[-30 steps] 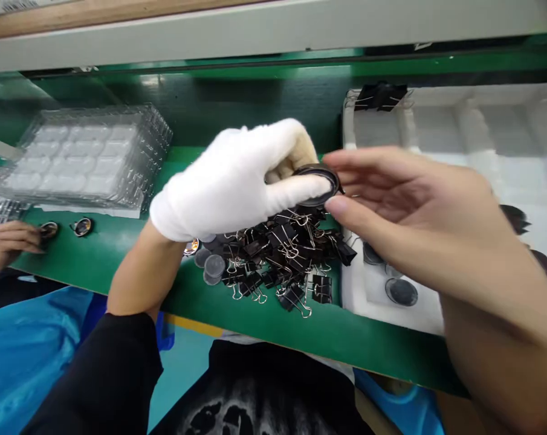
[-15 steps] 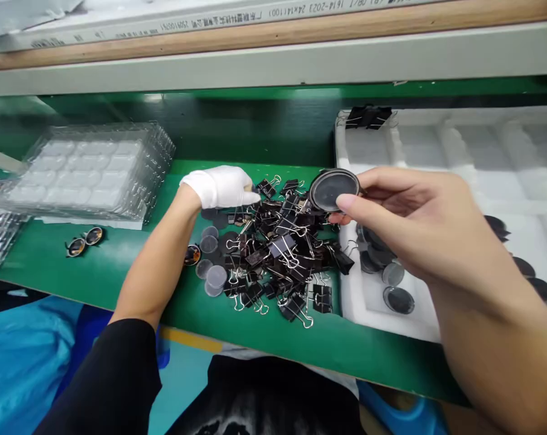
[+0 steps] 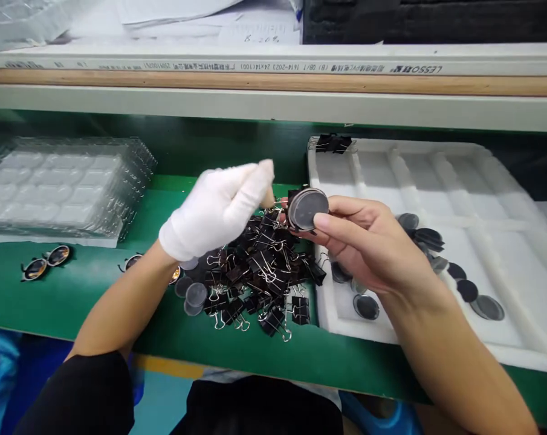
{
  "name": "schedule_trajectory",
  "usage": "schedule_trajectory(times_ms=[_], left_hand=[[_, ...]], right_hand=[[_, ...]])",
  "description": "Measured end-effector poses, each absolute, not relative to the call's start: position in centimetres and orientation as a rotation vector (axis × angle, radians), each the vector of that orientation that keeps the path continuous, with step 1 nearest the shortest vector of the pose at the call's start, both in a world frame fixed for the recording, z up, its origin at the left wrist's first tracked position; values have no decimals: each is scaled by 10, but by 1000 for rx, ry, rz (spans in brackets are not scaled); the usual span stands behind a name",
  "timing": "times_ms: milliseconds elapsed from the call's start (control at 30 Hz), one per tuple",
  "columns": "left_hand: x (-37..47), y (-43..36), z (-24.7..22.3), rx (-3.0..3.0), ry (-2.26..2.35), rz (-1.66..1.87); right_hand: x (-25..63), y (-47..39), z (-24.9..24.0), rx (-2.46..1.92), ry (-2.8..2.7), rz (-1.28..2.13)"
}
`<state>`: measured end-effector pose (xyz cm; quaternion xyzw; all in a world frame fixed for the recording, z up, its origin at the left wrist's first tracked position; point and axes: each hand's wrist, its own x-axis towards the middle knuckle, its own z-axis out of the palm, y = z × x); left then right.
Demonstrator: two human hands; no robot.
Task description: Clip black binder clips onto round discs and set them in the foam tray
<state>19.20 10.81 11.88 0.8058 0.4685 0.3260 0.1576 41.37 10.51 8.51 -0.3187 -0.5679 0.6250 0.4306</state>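
My right hand [image 3: 361, 235], bare, pinches a stack of round grey discs [image 3: 310, 208] between thumb and fingers, face tilted toward me. Black clip parts with silver wire show at the stack's left edge. Close to that edge is my left hand [image 3: 221, 205] in a white glove, its fingers bent and pressed together; what they hold, if anything, is hidden. Below both hands lies a heap of black binder clips [image 3: 259, 266] with silver wire handles. Loose grey discs [image 3: 196, 294] lie along the heap's left side, partly behind my left wrist.
To the right, a white foam tray [image 3: 325, 302] has compartments with dark and clear discs [image 3: 366, 307]; clips [image 3: 333, 143] grip its back corner. Stacked clear plastic trays [image 3: 60, 187] stand left. Round framed lens pairs [image 3: 46, 263] lie before them. A shelf edge [image 3: 273, 109] crosses above.
My left hand has risen from the clip heap and moved up beside the disc stack. My right hand still holds the stack, now turned more toward me. The camera view has shifted.
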Motion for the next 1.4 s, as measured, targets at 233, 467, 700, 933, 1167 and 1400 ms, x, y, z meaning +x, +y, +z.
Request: schedule_trajectory(times_ms=[233,467,700,933,1167,1400], left_hand=[[191,114,113,2403,1267,609],[196,110,117,2282,1329,653],[191,116,121,1993,1208,386],[196,111,116,1982,1215,475],[199,112,114,2029,1278,578],[200,111,116,2009,1310,641]], right_hand=[[416,103,92,-742,-1401,1623],[416,105,93,-798,-1398,1654],[420,105,88,-846,-1579,1396],[429,106,92,-801,-1602,1419],[432,108,95,-830,-1636,1357],[451,111,120,-1037,-1710,964]])
